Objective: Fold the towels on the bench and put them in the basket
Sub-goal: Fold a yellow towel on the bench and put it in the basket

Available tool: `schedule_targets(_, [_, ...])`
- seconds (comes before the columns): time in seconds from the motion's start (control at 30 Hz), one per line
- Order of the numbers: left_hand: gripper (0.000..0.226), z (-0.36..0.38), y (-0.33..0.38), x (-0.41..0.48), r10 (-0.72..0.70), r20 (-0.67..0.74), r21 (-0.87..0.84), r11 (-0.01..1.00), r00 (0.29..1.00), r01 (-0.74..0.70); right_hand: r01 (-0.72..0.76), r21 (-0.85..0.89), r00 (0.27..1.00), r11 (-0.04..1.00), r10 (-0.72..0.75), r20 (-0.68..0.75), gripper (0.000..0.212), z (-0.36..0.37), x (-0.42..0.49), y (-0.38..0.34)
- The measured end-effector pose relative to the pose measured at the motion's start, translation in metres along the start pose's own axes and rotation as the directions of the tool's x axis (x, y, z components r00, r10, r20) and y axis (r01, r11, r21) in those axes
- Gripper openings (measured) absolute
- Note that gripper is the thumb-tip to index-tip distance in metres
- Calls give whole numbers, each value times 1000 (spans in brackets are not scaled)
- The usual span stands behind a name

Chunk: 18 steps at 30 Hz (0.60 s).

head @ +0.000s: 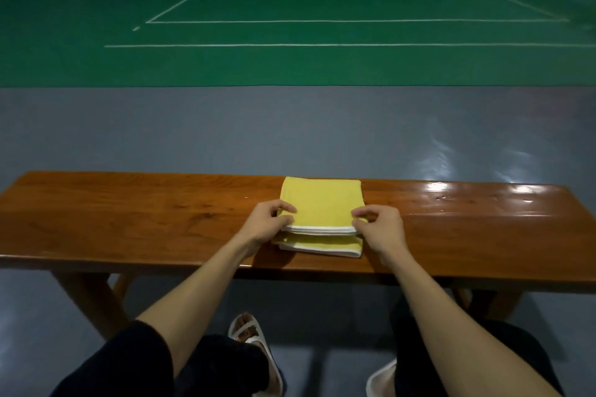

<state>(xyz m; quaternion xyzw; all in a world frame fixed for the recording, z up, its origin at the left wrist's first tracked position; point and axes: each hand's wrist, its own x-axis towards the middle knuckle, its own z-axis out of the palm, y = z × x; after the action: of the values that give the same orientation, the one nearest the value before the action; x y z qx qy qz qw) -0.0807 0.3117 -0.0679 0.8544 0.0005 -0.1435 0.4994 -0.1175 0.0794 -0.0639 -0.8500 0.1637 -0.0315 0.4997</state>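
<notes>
A yellow towel with white edging lies folded into a thick square on the wooden bench, near its middle. My left hand pinches the near-left corner of the upper layers. My right hand pinches the near-right corner, fingers curled over the top. The upper fold is lifted slightly, and a lower yellow and white layer shows beneath it at the bench's front. No basket is in view.
The bench runs left to right across the view, with bare wood on both sides of the towel. Grey floor and a green court with white lines lie beyond. My knees and white sandals sit below the bench's front edge.
</notes>
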Motion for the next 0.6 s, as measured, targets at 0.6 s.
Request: schedule_targets(0.6, [49, 16, 2, 5, 362, -74, 642, 730, 929, -233, 287, -465, 957, 837, -272, 100, 66, 6, -1, -1])
